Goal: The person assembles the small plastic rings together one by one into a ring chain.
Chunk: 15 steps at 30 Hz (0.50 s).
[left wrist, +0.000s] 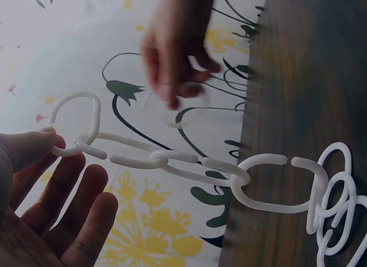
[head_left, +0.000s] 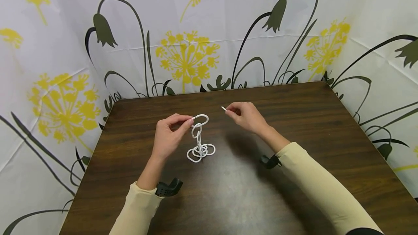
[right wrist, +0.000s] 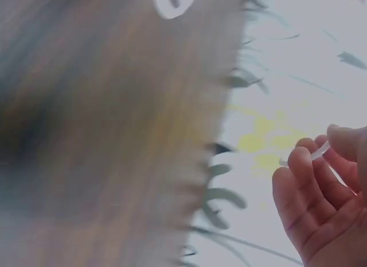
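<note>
A chain of white plastic links (head_left: 199, 139) hangs from my left hand (head_left: 168, 135), which pinches its top link (left wrist: 94, 115) between thumb and index finger. The chain's lower links (head_left: 200, 151) lie in a small heap on the table. In the left wrist view the links show gaps in their sides. My right hand (head_left: 246, 116) is to the right of the chain and apart from it. Between its thumb and fingers it pinches a single white link (right wrist: 320, 151), mostly hidden by the fingers.
The dark wood-grain table (head_left: 261, 198) ends at a back edge close behind the hands. A white curtain (head_left: 202, 17) with yellow and grey-green flowers stands behind it and at both sides. Black wrist cameras (head_left: 169, 188) sit by both sleeves.
</note>
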{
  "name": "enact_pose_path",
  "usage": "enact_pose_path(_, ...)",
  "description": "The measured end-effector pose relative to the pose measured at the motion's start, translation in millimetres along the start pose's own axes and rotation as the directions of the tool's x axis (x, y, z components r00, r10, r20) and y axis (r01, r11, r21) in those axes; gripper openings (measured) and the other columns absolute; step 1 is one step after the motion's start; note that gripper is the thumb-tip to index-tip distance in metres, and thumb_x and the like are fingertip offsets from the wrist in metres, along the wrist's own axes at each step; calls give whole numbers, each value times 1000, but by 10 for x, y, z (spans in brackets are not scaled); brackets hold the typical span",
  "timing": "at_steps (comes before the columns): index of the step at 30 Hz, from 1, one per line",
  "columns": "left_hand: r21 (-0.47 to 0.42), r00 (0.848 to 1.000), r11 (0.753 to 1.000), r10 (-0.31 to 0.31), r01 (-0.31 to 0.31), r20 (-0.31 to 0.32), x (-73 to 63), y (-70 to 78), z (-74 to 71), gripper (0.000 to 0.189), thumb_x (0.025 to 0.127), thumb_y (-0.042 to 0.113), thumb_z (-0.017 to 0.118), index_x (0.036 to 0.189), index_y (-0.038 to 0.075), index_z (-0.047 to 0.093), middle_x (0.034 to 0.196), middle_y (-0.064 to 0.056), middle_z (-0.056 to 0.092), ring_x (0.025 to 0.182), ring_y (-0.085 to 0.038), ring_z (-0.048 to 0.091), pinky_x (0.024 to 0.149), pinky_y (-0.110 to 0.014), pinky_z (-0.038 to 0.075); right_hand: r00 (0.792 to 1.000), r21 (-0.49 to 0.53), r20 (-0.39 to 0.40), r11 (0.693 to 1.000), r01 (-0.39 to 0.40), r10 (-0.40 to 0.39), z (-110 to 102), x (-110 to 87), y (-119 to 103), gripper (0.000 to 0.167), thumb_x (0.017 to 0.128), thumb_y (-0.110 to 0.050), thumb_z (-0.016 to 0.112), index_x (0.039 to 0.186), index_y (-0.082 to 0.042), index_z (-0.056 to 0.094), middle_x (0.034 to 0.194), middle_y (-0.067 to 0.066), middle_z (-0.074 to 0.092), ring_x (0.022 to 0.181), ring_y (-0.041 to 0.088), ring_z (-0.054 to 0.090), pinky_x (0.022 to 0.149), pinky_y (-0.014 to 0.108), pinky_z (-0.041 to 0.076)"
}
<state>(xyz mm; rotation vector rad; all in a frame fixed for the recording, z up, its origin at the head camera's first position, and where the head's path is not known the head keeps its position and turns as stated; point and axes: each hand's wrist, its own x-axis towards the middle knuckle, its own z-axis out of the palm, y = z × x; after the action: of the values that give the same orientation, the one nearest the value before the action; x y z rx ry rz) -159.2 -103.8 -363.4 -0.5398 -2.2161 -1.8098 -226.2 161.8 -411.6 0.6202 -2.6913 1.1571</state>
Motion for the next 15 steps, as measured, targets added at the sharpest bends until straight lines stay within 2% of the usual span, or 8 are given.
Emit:
enact_pose_path(4,-1,1000,1000,-5,5,7,-4,8,-2,11,87,-4,70,96,-9,73,83,-19,66,75,-38,63,57,-17,49,996,128,-72,990,57,-48,-90,19,-265,10,94,-18,68,93,-9,73,77,-1,67,65,15,60,58,28,49)
enact_pose_path(8,5,1000,1000,-4,4,10,-11,10,-4,10,87,-5,70,96,-10,72,84,-19,66,75,-32,64,58,-17,50,993,303,-106,950,76,-46,-163,30,-539,10,94,-16,67,93,-7,72,70,4,65,60,18,61,54,29,52)
enact_pose_path(12,16,1000,1000,7,-7,11,-9,8,-5,10,88,-5,70,96,-10,72,84,-19,66,73,-20,64,58,-17,49,998,487,-66,873,38,-6,-217,47,-733,15,96,-14,65,95,-1,72,69,8,64,60,18,62,57,32,56)
enact_pose_path(15,19,1000,1000,6,-6,14,-7,7,-5,11,87,-4,70,96,-9,73,84,-19,67,73,-17,63,60,-17,50,999,585,3,810,-33,39,-227,59,-796,17,95,-10,65,96,5,72,72,11,65,60,17,62,59,37,59)
